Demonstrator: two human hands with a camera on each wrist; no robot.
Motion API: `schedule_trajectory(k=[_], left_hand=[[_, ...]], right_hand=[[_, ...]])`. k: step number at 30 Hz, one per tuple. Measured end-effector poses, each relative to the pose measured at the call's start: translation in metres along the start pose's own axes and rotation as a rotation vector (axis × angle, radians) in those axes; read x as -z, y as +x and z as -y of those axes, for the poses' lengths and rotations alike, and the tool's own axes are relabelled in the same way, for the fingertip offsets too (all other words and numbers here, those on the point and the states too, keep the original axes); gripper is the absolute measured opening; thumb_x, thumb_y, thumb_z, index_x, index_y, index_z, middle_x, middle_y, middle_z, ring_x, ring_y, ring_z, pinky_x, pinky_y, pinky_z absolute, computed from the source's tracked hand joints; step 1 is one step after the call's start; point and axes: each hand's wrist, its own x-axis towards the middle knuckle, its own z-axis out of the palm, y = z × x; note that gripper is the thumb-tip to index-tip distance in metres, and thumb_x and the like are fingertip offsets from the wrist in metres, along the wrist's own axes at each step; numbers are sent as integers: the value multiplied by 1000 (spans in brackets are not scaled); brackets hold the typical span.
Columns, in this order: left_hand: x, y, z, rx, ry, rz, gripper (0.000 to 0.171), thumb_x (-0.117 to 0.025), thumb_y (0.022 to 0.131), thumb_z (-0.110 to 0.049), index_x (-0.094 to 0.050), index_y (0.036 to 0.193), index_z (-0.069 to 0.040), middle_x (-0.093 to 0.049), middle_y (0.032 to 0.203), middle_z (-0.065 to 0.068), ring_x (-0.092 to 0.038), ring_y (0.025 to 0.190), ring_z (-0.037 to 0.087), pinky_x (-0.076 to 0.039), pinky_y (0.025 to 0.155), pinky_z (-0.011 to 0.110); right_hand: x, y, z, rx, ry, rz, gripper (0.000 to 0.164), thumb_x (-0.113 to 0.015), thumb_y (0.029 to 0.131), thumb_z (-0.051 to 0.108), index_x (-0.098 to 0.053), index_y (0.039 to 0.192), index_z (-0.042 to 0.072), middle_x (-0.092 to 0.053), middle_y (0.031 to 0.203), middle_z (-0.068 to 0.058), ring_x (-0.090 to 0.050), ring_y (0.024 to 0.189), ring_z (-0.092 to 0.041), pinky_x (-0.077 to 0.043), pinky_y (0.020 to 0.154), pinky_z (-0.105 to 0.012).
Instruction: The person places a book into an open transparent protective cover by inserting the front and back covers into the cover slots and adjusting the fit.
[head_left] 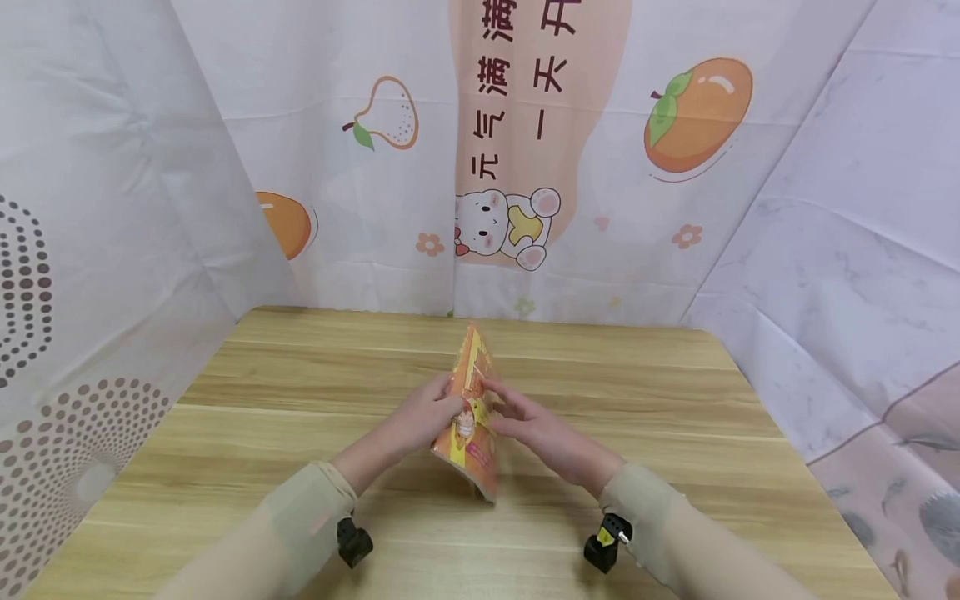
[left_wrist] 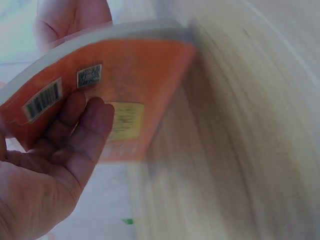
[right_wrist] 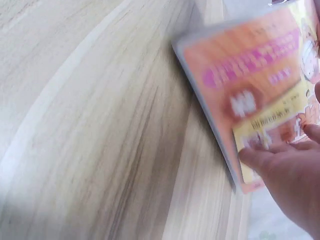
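A thin orange book (head_left: pixel 480 460) with yellow strips and cartoon figures stands tilted above the table, its lower edge toward me. My left hand (head_left: pixel 423 417) grips it by the left side, thumb on the illustrated cover and fingers behind. In the left wrist view those fingers (left_wrist: pixel 92 122) lie against the orange back cover, near a barcode (left_wrist: pixel 43 100) and a small QR code. On the other side, my right hand (head_left: pixel 536 433) has its fingers spread loosely at the illustrated cover. The right wrist view shows the right thumb (right_wrist: pixel 255 157) over the cover's yellow label (right_wrist: pixel 272 117).
A wood-grain table (head_left: pixel 300 375) lies under both hands. White cloth with fruit and a cartoon bear (head_left: pixel 487 225) hangs behind it, and more cloth (head_left: pixel 847 250) hangs along both sides. Each wrist carries a small black camera (head_left: pixel 354 542).
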Motion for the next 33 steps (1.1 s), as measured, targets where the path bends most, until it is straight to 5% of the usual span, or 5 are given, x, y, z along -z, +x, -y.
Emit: schedule_trajectory(k=[12,16,23,28,33], left_hand=[[1,-1,7,25,-134,4,46,-46,99,-15,-38,144,-5,-72,112,15,-76,85,27,-62,73,38],[2,0,10,19,-183,11,43,-45,97,-11,-37,140,-5,-73,110,14,-76,87,26,-62,74,36],[6,2,20,4,-227,14,42,-47,91,-4,-38,132,2,-68,87,7,-71,76,15,-59,66,28],[9,1,26,-18,-279,86,41,-46,96,-5,-33,134,3,-67,117,23,-73,93,21,-61,82,36],[10,2,29,7,-270,86,42,-46,96,-6,-34,136,3,-64,121,25,-71,97,21,-60,83,35]], right_hand=[[5,4,-8,-58,13,-190,80,-65,101,31,-18,165,27,-17,168,-23,-13,155,-41,-18,121,-63],[9,6,-11,-81,51,-261,93,-70,98,32,-7,166,28,-7,171,-18,-7,157,-37,-17,123,-59],[15,8,-12,-120,207,-310,98,-71,97,32,0,165,29,-42,151,-22,-64,117,-30,-49,103,-43],[17,7,-13,-156,250,-310,95,-65,100,35,3,165,25,-61,132,-21,-71,98,-23,-55,89,-36],[18,5,-14,-157,229,-340,93,-67,100,30,-1,165,23,-56,133,-20,-69,100,-24,-55,85,-35]])
